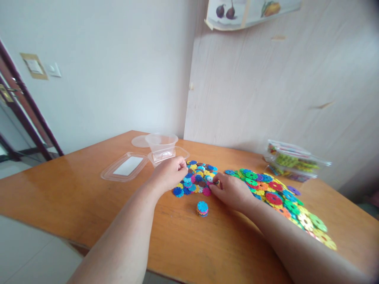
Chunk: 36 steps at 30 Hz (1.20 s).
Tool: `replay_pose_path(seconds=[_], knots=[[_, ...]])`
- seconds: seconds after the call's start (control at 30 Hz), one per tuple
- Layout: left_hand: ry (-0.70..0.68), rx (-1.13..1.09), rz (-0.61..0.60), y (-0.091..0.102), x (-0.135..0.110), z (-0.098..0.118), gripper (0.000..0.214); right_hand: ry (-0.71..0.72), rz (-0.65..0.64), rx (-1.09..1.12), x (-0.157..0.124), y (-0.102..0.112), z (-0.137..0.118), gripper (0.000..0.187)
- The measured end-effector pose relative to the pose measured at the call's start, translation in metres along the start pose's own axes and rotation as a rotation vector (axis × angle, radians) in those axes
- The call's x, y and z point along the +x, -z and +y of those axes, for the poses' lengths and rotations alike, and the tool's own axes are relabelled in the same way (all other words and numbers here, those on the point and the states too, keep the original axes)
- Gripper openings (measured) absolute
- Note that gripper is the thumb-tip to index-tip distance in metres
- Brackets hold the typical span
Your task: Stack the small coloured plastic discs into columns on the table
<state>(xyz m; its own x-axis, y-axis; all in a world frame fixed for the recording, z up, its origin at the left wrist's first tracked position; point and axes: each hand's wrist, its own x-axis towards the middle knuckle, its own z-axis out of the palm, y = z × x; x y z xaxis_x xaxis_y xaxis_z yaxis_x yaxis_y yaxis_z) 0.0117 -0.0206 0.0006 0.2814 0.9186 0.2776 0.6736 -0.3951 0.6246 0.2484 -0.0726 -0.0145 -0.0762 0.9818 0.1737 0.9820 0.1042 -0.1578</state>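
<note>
Small notched plastic discs (196,178) in blue, yellow, pink and brown lie in a loose pile between my hands. At the pile's left edge, my left hand (169,173) is closed, fingers curled in, and whatever they hold is hidden. My right hand (232,192) reaches the pile's right edge with thumb and forefinger bent towards each other around a small piece I cannot make out. A short stack of the small discs (202,208), light blue on top, stands apart, nearer to me. Larger notched discs (274,198) in many colours spread beyond my right hand and forearm.
Behind my left hand stand a clear round tub (161,141) and a clear container (184,153), partly hidden. Two clear lids (108,173) (139,141) lie left of them. Clear boxes with green pieces (291,161) are stacked at the back right, near the wall (237,98).
</note>
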Motion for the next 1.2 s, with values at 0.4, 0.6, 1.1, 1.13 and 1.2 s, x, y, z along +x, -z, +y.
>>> replay_pose_path(seconds=[0.4,0.6,1.1,1.13,1.2], knots=[[-0.021,0.004,-0.006,0.0,0.001,-0.002,0.016,-0.059,-0.004,-0.068,0.001,-0.001,-0.006,0.043],[-0.019,0.008,0.001,-0.001,0.001,-0.002,0.016,-0.081,-0.016,0.005,0.004,-0.006,-0.004,0.032],[-0.025,-0.002,0.004,-0.001,0.002,-0.005,0.019,0.291,-0.27,0.478,-0.032,0.03,-0.018,0.021],[-0.027,-0.003,0.006,-0.001,0.002,-0.005,0.019,0.304,-0.273,0.472,-0.034,0.03,-0.02,0.019],[-0.029,-0.007,0.007,-0.001,0.002,-0.005,0.019,0.328,-0.274,0.46,-0.035,0.03,-0.022,0.017]])
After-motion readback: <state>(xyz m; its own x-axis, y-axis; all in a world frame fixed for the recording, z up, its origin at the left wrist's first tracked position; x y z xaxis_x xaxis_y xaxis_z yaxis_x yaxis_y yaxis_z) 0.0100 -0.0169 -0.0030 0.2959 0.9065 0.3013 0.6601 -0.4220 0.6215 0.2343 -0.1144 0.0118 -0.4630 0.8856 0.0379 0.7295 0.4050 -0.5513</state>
